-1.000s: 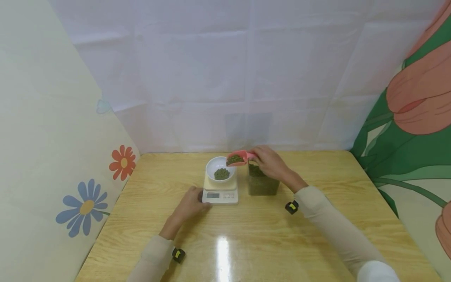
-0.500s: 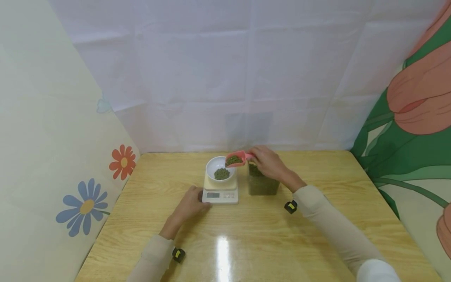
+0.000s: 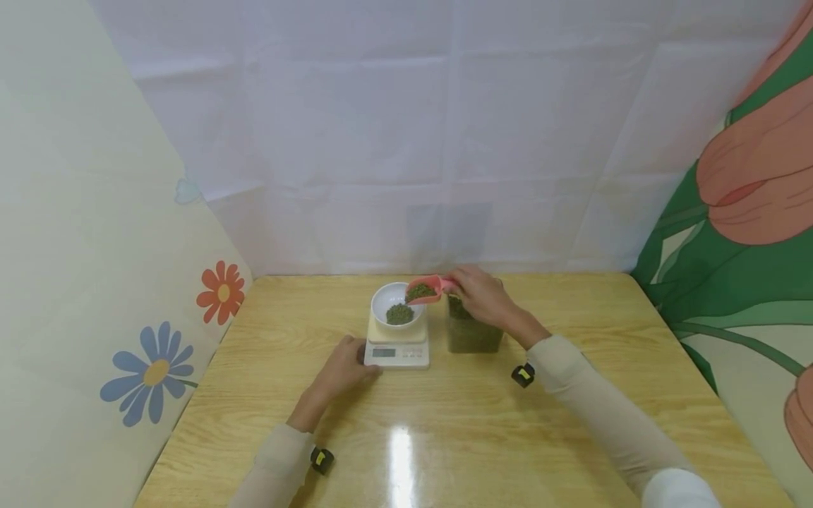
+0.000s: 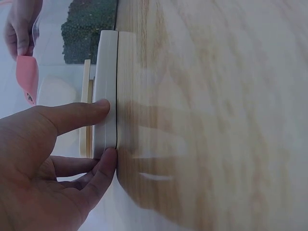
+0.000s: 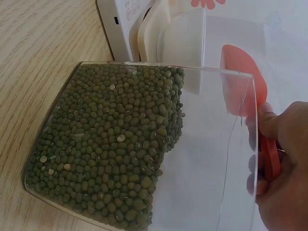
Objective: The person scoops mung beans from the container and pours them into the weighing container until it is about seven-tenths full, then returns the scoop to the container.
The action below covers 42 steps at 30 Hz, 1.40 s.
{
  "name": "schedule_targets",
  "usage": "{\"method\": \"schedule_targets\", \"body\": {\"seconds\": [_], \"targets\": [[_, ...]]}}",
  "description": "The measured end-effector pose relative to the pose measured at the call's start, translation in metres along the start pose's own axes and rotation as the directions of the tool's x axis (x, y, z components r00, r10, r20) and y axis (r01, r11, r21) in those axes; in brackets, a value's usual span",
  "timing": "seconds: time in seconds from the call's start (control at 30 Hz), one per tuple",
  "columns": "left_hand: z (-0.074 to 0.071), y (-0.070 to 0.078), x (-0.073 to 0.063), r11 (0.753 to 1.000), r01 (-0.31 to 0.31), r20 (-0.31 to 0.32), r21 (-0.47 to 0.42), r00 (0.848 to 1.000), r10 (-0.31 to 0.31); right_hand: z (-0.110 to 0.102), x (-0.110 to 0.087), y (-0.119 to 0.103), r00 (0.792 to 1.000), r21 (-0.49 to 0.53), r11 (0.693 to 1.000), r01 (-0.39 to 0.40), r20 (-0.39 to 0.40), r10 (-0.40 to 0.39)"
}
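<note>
1. Slants the beige-sleeved left forearm [image 3: 273, 462] forward and inward.
2. Pinches low with the bare left hand [image 3: 346, 367], setting an almost straight thumb [image 4: 82, 115] opposite bent fingers [image 4: 100, 182].
3. Angles the beige-sleeved right forearm [image 3: 603, 406] forward and leftward.
4. Grips with the bare right hand [image 3: 481, 295], raised and farther forward than the left.

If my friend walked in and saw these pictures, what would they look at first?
Probably the bright pink scoop, loaded with little green beans, which the right hand holds by the right edge of the white bowl on the scale. Next might come the big pink flowers on the wall at the right, then the clear box of green beans on the table, right of the scale.
</note>
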<state>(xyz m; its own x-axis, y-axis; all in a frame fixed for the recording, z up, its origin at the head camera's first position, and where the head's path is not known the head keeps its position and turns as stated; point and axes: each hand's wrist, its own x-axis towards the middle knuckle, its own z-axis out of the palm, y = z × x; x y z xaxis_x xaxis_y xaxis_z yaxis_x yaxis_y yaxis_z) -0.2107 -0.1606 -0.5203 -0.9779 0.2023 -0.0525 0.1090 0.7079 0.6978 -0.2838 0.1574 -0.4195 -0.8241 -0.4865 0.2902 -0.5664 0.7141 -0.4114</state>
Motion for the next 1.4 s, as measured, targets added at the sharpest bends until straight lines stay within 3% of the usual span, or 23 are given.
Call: {"method": "schedule_targets", "body": {"seconds": [0.13, 1.4], "targets": [[0.0, -0.0005, 0.0, 1.0, -0.002, 0.004, -0.012, 1.0, 0.002, -0.0006, -0.0009, -0.0028, 1.0, -0.008, 1.0, -0.028, 0.012, 0.028], [-0.0015, 0.0023, -0.0014, 1.0, 0.002, 0.008, -0.006, 1.0, -0.002, 0.0031, 0.0018, -0.0053, 1.0, -0.064, 0.998, 0.004, 0.031, -0.002]]}}
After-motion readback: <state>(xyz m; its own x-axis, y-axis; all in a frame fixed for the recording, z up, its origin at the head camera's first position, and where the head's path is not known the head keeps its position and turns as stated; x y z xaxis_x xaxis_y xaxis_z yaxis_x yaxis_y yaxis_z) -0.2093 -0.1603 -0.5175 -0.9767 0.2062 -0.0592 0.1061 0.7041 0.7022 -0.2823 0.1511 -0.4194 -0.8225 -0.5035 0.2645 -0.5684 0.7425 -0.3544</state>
